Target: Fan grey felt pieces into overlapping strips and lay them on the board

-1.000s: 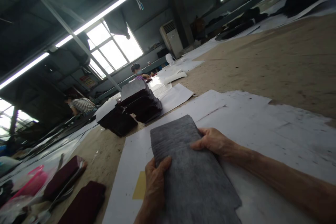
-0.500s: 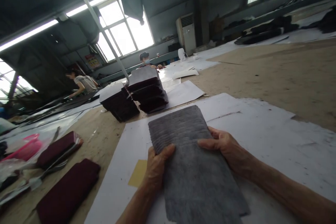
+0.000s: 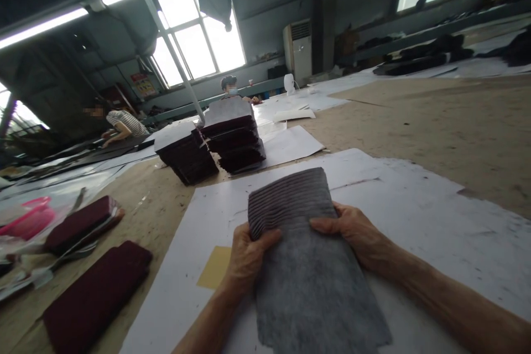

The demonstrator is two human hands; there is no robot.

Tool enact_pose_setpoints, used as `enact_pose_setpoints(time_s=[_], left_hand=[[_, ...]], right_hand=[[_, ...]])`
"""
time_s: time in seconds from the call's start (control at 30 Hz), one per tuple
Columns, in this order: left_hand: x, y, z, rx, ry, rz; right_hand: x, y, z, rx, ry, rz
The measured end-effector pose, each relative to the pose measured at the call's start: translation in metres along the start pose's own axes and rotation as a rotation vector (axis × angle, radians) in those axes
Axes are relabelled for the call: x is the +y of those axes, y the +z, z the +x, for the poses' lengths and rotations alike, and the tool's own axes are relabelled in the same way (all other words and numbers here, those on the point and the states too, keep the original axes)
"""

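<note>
In the head view, the person's two bare hands had a stack of grey pieces (image 3: 305,287) between them, in the lower middle of the view, above a broad white paper sheet (image 3: 178,265); whether its near end touched the paper could not be told. The left hand (image 3: 246,257) was closed on the left edge, its thumb lying across the top face and its fingers hidden at the side or beneath. The right hand (image 3: 354,229) gripped the right edge a little nearer the far end, its thumb also pressed on top. At that far end the layers were fanned into a row of fine curved ridges, while the nearer part lay smooth.

A yellow patch (image 3: 214,267) was on the paper just left of the left hand. Further left, on the brown table (image 3: 415,113), lay a maroon bundle (image 3: 99,293), with a second maroon bundle (image 3: 81,227) behind it and a bright pink item (image 3: 31,218) beside that one. Beyond the paper stood two dark stacks with pale tops, a left stack (image 3: 186,160) and a right stack (image 3: 236,144), close together. A person in a striped top (image 3: 128,123) leaned over the table at far left, and a masked person (image 3: 229,87) showed behind the right stack
</note>
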State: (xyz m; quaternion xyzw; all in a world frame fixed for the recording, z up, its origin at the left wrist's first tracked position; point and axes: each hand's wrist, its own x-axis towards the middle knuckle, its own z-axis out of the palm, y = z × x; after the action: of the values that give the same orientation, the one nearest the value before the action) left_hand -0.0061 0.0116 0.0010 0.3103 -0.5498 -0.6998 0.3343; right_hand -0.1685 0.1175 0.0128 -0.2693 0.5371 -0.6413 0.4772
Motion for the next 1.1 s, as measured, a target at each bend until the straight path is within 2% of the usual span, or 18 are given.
enact_pose_setpoints(time_s=[0.07, 0.1, 0.17, 0.3, 0.37, 0.43, 0.5, 0.6, 0.7, 0.8, 0.83, 0.97, 1.1], left_hand=[[-0.002, -0.003, 0.001, 0.009, 0.035, -0.016], [-0.002, -0.003, 0.001, 0.008, 0.041, -0.031], [-0.001, -0.002, 0.0, -0.014, 0.018, -0.081], [0.006, 0.003, 0.0, -0.126, -0.11, -0.205], [0.012, 0.003, 0.005, -0.174, -0.176, -0.228], [0.02, 0.003, 0.013, -0.196, -0.203, -0.219], [0.026, 0.006, 0.021, -0.194, -0.185, -0.189], [0.027, 0.015, 0.032, -0.163, -0.129, -0.155], [0.016, 0.024, 0.037, -0.16, -0.1, -0.162], [0.002, 0.022, 0.039, -0.182, -0.115, -0.169], [-0.001, 0.02, 0.04, -0.185, -0.124, -0.168], [-0.005, 0.012, 0.044, -0.191, -0.099, -0.182], [-0.001, 0.012, 0.048, -0.189, -0.037, -0.223]], right_hand=[[0.0, 0.001, 0.0, -0.042, 0.054, 0.047], [0.0, 0.001, 0.0, -0.032, 0.033, 0.014], [0.002, 0.002, 0.0, 0.024, -0.092, -0.146], [0.004, 0.002, 0.003, 0.103, -0.387, -0.389], [0.003, 0.0, 0.006, 0.145, -0.464, -0.464], [0.001, -0.003, 0.01, 0.209, -0.396, -0.465], [-0.001, -0.009, 0.016, 0.259, -0.224, -0.368], [-0.004, -0.017, 0.023, 0.213, -0.031, -0.155], [-0.008, -0.021, 0.025, 0.139, 0.027, -0.049], [-0.009, -0.02, 0.022, 0.087, -0.052, -0.155], [-0.009, -0.02, 0.021, 0.084, -0.118, -0.218], [-0.004, -0.02, 0.017, 0.217, -0.336, -0.383], [-0.005, -0.02, 0.015, 0.284, -0.377, -0.424]])
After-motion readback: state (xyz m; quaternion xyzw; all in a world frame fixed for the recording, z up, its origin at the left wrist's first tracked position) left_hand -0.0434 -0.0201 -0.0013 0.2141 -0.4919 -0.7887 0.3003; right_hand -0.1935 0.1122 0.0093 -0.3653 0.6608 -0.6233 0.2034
